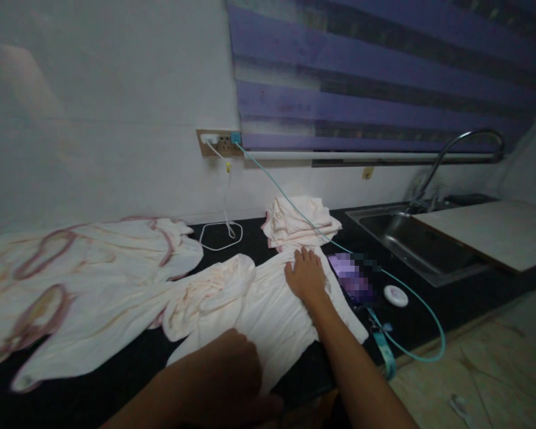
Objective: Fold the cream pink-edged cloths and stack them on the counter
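A white garment [268, 304] lies spread on the black countertop [116, 369] in front of me. My right hand [306, 275] rests flat on its far end, fingers together and pointing away. My left hand [226, 375] presses palm-down on the near end of the same garment, close to the counter's front edge. Neither hand grips anything. A folded stack of white cloth [297, 223] sits just beyond my right hand, by the wall.
Loose white clothes with pink trim [80, 280] cover the counter's left. A phone [352, 277] and small white disc [395, 295] lie right of the garment, a teal cable [420, 310] running from the wall socket [218, 142]. Sink [411, 238] and faucet [455, 146] at right.
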`<move>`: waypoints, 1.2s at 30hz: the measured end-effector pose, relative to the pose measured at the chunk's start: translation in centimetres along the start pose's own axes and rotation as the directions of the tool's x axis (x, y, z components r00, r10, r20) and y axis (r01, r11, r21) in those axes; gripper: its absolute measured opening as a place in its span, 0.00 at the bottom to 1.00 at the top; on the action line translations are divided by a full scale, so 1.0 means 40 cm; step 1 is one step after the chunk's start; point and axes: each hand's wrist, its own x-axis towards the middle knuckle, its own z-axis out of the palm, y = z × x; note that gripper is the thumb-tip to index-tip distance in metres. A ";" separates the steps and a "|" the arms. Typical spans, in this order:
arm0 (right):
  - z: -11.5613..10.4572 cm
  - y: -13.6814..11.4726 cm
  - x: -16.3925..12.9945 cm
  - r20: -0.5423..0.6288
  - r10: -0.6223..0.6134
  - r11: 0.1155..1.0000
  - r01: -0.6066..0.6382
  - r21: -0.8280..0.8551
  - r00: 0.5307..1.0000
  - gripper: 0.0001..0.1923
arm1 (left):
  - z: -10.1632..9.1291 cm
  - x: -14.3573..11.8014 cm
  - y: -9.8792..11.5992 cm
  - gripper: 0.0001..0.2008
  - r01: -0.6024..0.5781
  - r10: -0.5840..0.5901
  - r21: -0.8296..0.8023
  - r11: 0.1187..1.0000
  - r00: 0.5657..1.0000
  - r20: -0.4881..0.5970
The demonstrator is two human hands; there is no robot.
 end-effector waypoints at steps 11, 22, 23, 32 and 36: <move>-0.006 0.009 0.004 0.002 0.014 0.999 -0.014 0.032 1.000 0.31 | 0.080 -0.062 -0.036 0.25 0.686 -0.686 0.035 0.727 0.727 -0.018; -0.007 0.013 0.002 0.018 0.014 0.999 -0.015 0.052 1.000 0.31 | 0.060 -0.007 0.186 0.17 0.406 -0.425 -0.150 0.902 0.895 -0.134; -0.009 0.015 0.001 0.019 0.009 0.999 -0.010 0.051 1.000 0.31 | 0.053 0.027 0.190 0.18 0.363 -0.400 -0.188 0.913 0.888 -0.225; -0.016 0.022 -0.012 -0.010 0.002 0.998 -0.001 0.056 1.000 0.29 | 0.152 0.155 0.089 0.25 0.606 -0.597 -0.154 0.780 0.647 -0.475; -0.014 0.022 -0.013 -0.026 0.003 0.998 -0.002 0.069 1.000 0.29 | 0.165 0.032 0.022 0.27 0.606 -0.634 -0.227 0.762 0.626 -0.455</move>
